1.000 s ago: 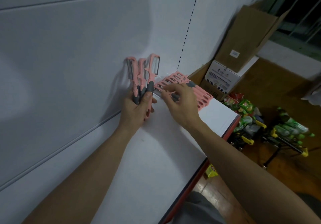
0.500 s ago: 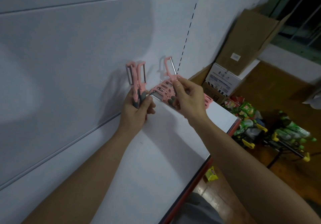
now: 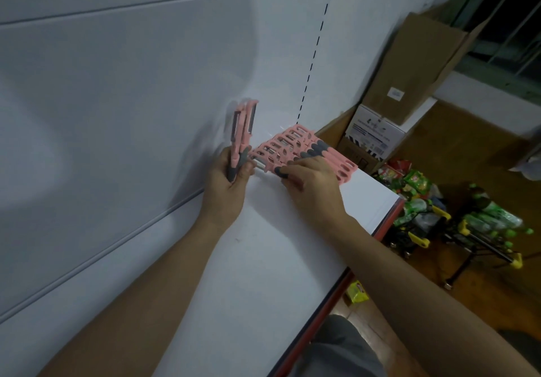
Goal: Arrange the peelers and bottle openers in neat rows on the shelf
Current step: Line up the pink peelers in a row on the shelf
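My left hand (image 3: 227,185) grips two pink peelers (image 3: 243,130) with grey handle tips, held upright against the white back panel. A row of several pink peelers (image 3: 295,148) lies flat on the white shelf (image 3: 263,259) near its far end. My right hand (image 3: 313,186) rests at the near end of that row, its fingers curled on the closest peeler (image 3: 270,167), which lies beside the others. No bottle openers are visible.
The shelf has a red front edge (image 3: 389,218). Cardboard boxes (image 3: 418,66) and a white printed box (image 3: 371,133) stand beyond the shelf's end. On the wooden floor below to the right sit shopping baskets (image 3: 480,230) with green packets.
My right hand took one peeler from the left hand's bunch, carried it right and laid it down at the near end of the row. The left hand holds two peelers instead of three.
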Motion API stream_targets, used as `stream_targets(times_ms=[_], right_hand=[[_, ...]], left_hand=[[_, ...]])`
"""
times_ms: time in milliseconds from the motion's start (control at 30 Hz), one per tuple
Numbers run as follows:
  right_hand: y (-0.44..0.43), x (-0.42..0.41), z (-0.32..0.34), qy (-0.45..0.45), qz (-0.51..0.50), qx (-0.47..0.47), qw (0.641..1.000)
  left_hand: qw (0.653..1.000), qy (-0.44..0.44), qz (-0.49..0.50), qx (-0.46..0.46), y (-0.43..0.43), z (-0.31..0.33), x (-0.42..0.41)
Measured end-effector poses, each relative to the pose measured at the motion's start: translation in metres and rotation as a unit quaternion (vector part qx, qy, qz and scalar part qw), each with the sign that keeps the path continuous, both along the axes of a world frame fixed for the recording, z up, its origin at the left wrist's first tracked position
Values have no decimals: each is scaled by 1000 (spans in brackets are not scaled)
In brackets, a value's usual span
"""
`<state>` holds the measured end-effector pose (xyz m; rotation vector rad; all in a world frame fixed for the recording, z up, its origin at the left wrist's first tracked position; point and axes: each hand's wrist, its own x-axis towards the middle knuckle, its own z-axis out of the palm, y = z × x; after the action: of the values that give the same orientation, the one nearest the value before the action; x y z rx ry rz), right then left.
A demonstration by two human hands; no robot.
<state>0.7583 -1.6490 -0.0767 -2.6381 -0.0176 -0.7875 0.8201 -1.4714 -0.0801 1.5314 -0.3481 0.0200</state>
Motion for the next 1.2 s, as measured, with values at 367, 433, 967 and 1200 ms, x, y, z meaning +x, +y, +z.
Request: stream_targets(times_ms=[367,433,967,1200], right_hand=[[1,2,-16,11,-35,6,999],[0,2,-16,12,-34,13,999],[17,1,8,-7,42,165,985],[31,-4,19,39,102,423,900]], left_hand=[[999,48,16,0,3,-3,5],[998,56,1,9,2,-2,5],[994,53,-94,25,-1,21,-15],[994,56,-76,54,0,12,-11]])
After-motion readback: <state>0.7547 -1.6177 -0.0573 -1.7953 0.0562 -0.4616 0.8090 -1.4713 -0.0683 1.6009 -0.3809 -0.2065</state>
